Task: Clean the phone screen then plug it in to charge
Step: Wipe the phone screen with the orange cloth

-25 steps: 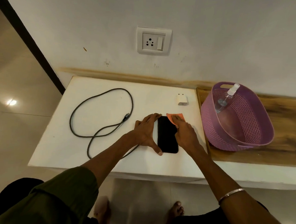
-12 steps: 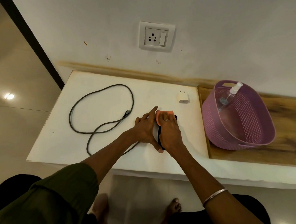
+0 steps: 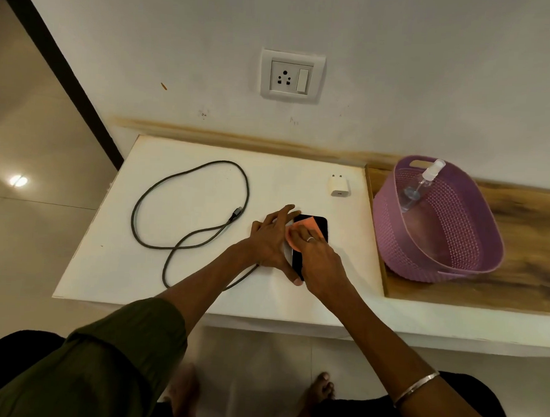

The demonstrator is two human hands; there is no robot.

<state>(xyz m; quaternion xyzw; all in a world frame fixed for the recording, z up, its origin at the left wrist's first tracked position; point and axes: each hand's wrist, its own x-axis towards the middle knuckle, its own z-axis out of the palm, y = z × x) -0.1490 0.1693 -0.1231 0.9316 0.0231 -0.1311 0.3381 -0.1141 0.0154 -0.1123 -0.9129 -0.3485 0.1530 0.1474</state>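
Note:
A black phone [image 3: 321, 225] lies face up on the white tabletop [image 3: 175, 267]. My left hand [image 3: 270, 241] rests flat along its left edge, thumb at the near end, holding it in place. My right hand [image 3: 317, 263] presses a small orange cloth [image 3: 304, 227] onto the screen's upper left part. A dark charging cable [image 3: 191, 204] lies looped to the left, its plug end [image 3: 236, 213] near my left hand. A white charger adapter [image 3: 339, 186] lies at the back of the table. A wall socket with a switch [image 3: 291, 77] is on the wall above.
A purple plastic basket [image 3: 391, 220] stands on a wooden shelf [image 3: 539, 241] to the right, with a clear spray bottle [image 3: 420, 185] leaning inside. My feet show on the tiled floor under the table's front edge.
My right hand has slid the orange cloth from the phone's top right corner onto the screen and leftward. My left hand has stayed at the phone's left side.

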